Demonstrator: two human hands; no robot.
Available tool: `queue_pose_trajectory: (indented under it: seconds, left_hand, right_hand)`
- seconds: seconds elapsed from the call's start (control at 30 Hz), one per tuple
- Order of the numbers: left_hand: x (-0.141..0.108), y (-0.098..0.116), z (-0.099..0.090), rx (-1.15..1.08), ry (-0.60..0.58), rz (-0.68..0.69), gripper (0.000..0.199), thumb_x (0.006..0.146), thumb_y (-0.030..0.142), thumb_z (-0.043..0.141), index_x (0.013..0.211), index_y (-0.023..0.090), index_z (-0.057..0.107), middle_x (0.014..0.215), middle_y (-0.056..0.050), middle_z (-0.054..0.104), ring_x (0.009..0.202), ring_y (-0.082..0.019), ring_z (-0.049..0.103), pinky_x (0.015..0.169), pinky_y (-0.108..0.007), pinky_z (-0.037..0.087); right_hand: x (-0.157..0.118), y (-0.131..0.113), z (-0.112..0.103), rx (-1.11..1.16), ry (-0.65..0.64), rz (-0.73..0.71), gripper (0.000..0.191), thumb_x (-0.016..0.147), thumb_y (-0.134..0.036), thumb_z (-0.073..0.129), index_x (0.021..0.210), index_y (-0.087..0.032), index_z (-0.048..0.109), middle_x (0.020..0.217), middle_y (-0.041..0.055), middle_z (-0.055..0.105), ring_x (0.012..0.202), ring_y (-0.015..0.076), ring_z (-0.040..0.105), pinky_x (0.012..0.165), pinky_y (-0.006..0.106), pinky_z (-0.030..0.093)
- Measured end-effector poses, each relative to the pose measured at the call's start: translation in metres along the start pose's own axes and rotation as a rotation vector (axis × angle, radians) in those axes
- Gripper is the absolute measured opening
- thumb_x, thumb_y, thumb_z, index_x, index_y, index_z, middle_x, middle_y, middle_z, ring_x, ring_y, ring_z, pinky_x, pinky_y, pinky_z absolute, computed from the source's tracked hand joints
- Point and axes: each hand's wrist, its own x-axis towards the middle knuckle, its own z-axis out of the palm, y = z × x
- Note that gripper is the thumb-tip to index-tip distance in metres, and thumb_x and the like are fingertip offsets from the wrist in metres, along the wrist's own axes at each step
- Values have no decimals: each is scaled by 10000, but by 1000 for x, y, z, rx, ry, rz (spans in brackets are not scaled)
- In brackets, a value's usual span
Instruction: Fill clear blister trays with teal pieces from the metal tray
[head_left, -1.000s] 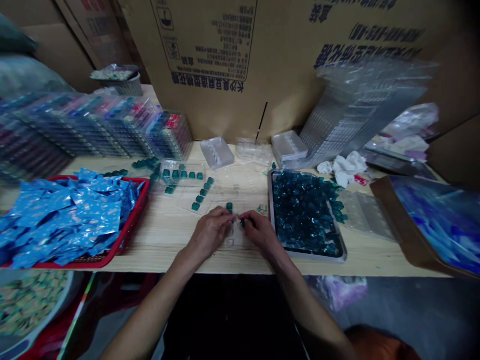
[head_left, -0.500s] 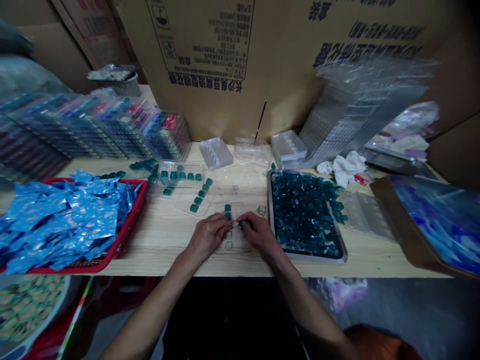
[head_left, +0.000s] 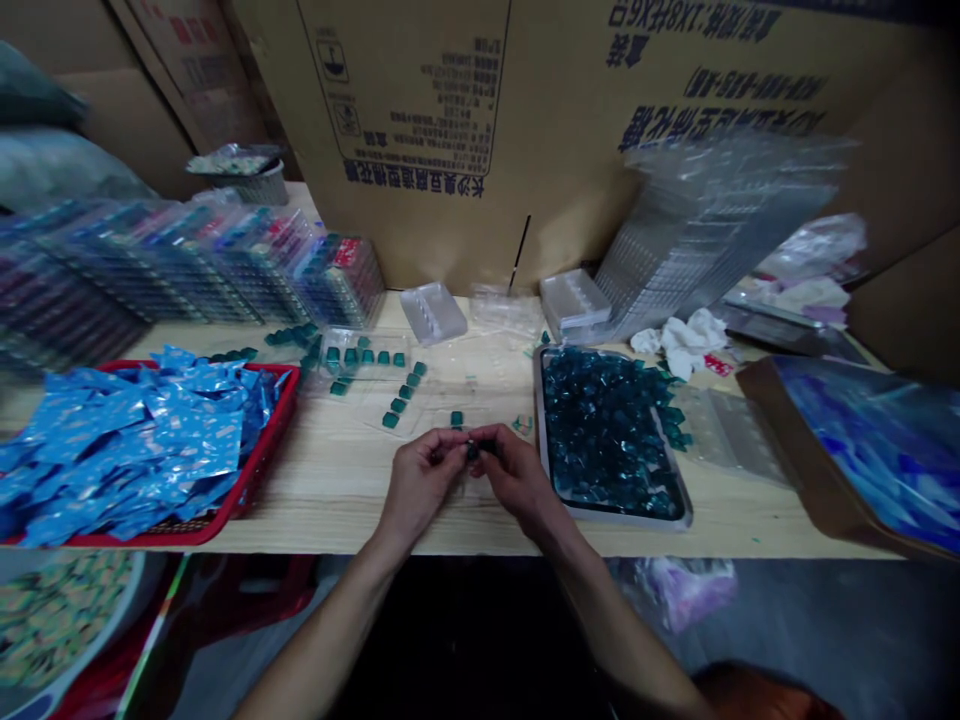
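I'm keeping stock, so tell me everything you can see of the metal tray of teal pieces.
The tray is shallow and rectangular with a raised rim, grey and metal-looking. It lies flat on the wooden table, heaped with small glossy teal cubes that cover most of its floor; a few sit over its far right edge. A clear plastic sheet lies to its right. The person's right hand is just left of it, apparently not touching it.

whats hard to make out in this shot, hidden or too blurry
Head view:
The small dark teal piece between the left hand and right hand: fingers hide most of it.
Print on the blue sachets: too small and blurred to read.
Stacked clear trays: blurred, cut off by the left edge.
Round dish: cut off by the frame's corner.
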Motion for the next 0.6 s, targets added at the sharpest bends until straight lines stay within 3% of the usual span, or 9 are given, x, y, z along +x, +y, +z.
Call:
queue_pose_trajectory:
  seconds: [0.13, 0.33, 0.6]
  left_hand:
    - [2, 1, 3, -206, -10, -101, 285, 701, 318, 801, 927, 154, 742, 846, -57, 748, 737, -147, 670, 730, -256, 506]
    - [-1, 5, 7, -251, 58, -134, 352, 625, 310, 840, 921, 150, 737, 782, -43, 738, 665, -136, 660, 682, -256, 508]
    - [-1, 1, 4, -200, 121, -124, 293, 626, 266, 815, 887, 150, 748, 745, -20, 724, 618, -101, 609, 583, -193, 439]
  right_hand:
    - [1, -5, 0, 122, 18, 40, 217, 761, -296, 556, 957, -209, 590, 821, 13, 648, 659, 145, 602, 662, 303, 515]
    - [1, -1, -1, 109, 30, 23, 186, 758, -321, 578, 909, -215, 559, 792, 5, 623, 672, 150, 607, 671, 305, 519]
    - [-2, 0, 0, -263, -36, -91, 96, 847, -275, 528, 927, -223, 525, 831, 8, 622, 708, 157, 580, 655, 281, 446]
